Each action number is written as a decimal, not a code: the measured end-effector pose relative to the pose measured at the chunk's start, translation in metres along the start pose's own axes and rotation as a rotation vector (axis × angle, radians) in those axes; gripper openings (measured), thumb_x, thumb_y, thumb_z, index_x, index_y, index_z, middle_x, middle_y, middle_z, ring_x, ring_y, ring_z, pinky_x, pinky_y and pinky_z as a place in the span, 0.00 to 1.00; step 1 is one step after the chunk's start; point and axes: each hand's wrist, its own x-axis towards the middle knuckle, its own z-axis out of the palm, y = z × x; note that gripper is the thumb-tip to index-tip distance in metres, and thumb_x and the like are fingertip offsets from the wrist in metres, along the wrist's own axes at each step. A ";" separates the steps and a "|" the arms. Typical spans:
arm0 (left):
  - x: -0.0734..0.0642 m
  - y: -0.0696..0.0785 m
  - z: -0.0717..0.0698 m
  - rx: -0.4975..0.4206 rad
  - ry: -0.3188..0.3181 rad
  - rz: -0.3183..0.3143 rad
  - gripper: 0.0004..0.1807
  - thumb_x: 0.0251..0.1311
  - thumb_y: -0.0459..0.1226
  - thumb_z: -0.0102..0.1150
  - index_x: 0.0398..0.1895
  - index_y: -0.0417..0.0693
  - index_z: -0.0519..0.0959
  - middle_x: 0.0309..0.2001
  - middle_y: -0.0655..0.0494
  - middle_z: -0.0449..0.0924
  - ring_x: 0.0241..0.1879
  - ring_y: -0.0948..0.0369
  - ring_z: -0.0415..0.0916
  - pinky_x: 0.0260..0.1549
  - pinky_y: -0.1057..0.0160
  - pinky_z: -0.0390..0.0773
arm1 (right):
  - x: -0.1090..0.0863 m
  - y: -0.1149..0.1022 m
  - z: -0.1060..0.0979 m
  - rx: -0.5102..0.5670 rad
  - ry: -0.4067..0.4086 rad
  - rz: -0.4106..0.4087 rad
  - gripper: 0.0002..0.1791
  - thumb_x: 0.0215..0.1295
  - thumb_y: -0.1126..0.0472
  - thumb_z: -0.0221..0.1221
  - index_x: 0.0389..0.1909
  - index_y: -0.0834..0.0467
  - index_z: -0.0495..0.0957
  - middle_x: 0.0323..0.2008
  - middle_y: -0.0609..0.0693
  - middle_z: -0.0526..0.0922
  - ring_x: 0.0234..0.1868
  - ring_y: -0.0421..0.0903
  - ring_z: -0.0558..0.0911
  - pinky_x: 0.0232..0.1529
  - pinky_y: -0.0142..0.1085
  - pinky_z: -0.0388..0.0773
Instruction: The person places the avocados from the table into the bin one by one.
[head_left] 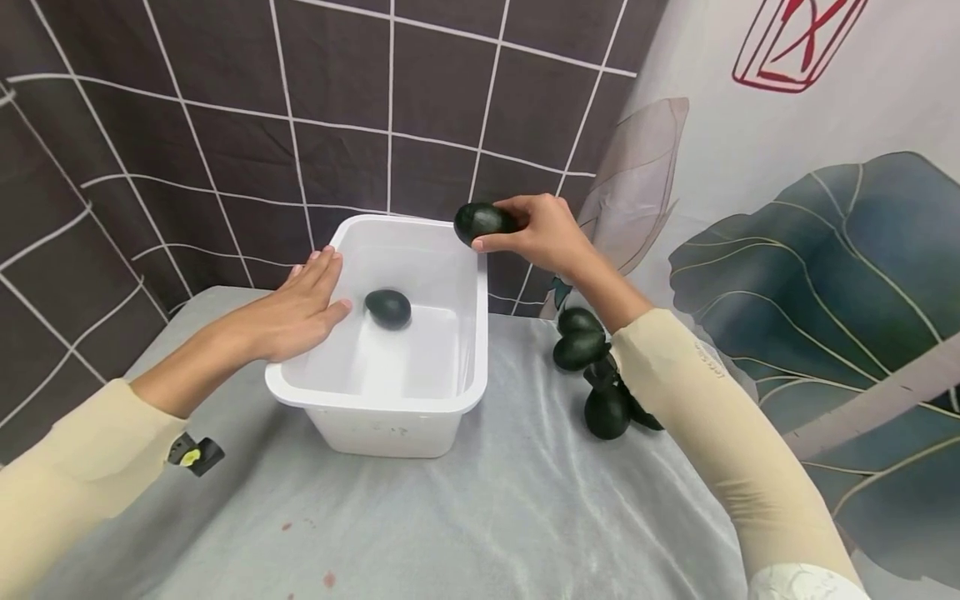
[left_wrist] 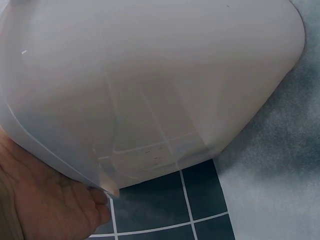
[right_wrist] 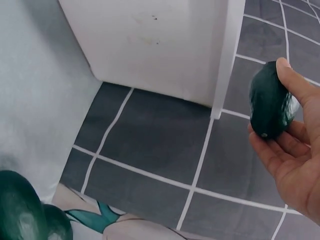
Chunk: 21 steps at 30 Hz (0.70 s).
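A white plastic tub (head_left: 378, 406) stands on the cloth-covered table with one dark green avocado (head_left: 388, 309) on its floor. My left hand (head_left: 300, 308) rests flat along the tub's left rim, fingers straight; in the left wrist view the palm (left_wrist: 55, 205) lies against the tub's edge. At the far right corner of the tub, my right hand (head_left: 543, 233) pinches another avocado (head_left: 482, 222) between thumb and fingers, at rim height. The right wrist view shows this held avocado (right_wrist: 271, 102) with the thumb on top and fingers beneath.
Several more avocados (head_left: 579, 350) lie in a group to the right of the tub, partly hidden by my right forearm. A dark curtain with white grid lines (head_left: 337, 100) hangs behind the tub. A leaf-patterned cloth (head_left: 810, 250) hangs at the right. Grey cloth (head_left: 525, 500) covers the table.
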 end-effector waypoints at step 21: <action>0.001 0.001 0.001 0.016 0.004 0.000 0.45 0.90 0.48 0.34 0.90 0.26 0.30 0.91 0.32 0.17 0.92 0.33 0.17 0.90 0.30 0.27 | 0.021 -0.010 0.036 -0.013 -0.037 -0.008 0.41 0.60 0.41 0.84 0.70 0.58 0.87 0.55 0.55 0.95 0.49 0.48 0.90 0.53 0.41 0.85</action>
